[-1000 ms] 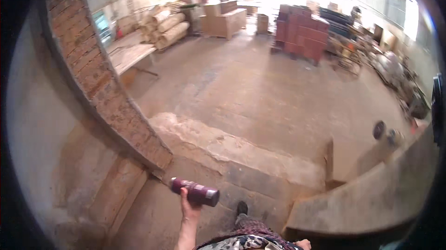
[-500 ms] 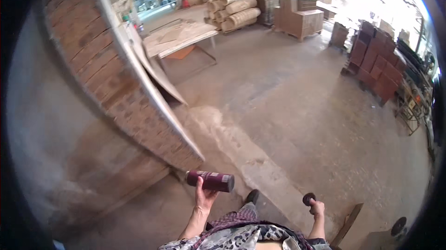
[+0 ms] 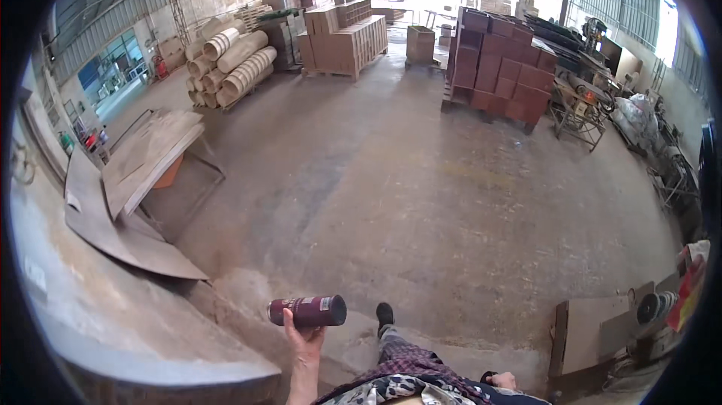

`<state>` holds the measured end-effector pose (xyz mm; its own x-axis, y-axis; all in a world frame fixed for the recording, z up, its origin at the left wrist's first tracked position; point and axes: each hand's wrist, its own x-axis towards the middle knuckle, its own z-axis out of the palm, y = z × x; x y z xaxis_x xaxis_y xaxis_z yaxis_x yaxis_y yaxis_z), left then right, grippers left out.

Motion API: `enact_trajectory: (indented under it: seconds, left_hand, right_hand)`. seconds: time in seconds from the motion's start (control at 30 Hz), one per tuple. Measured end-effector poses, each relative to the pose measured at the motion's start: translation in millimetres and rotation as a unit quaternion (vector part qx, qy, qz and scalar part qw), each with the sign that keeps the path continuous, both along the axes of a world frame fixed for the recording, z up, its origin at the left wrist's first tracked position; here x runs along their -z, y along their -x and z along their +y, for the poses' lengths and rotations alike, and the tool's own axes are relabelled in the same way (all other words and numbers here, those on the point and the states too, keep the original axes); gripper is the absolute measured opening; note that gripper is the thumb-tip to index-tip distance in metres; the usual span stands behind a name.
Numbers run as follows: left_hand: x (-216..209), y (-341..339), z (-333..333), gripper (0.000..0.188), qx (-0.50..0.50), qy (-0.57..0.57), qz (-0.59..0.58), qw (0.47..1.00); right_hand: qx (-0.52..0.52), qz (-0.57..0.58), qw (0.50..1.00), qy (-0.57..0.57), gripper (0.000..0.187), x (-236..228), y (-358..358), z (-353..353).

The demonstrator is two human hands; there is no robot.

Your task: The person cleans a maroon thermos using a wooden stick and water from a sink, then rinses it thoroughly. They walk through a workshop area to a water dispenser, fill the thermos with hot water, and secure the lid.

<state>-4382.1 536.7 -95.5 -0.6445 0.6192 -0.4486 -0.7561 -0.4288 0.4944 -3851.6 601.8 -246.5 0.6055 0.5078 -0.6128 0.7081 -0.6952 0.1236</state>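
My left hand (image 3: 302,346) is closed around a dark purple cylindrical canister (image 3: 304,311), held sideways in front of me. The canister has pale printing on its side and a blackish right end; I cannot make out whether that end is covered. Low at my right side, my right hand (image 3: 504,381) is curled around a small black round piece (image 3: 488,377), which looks like a lid and is partly hidden by the fingers. The two hands are well apart.
A low wall with a pale top (image 3: 180,366) runs along my left. Beyond it a curved board (image 3: 124,243) leans by a worktable (image 3: 154,153). Further off are stacked tubes (image 3: 233,66), brown cabinets (image 3: 346,40) and reddish-brown boxes (image 3: 500,66). Panels (image 3: 590,333) stand at right.
My view has swung up and to the right, past the end of the wall, with one foot forward. My right hand has dropped closer to my body; the left still holds the canister.
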Motion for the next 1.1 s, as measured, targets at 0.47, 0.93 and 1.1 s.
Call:
enact_trajectory:
  seconds: [0.47, 0.93, 1.1]
  left_hand:
    - [54.2, 240.0, 147.9, 0.061, -0.286, 0.026, -0.045, 0.957]
    - [42.5, 581.0, 476.4, 0.052, -0.158, -0.073, -0.072, 0.982]
    - [60.5, 681.4, 594.9, 0.050, -0.142, -0.082, -0.094, 0.982]
  right_hand:
    - [-0.410, 0.308, 0.852, -0.108, 0.051, -45.5, 541.0, 481.7]
    - [0.028, 0.093, 0.989, -0.112, 0.051, 58.9, 585.4, 612.0]
    - [0.036, 0.031, 0.994, -0.101, 0.030, 96.7, 635.6, 638.4]
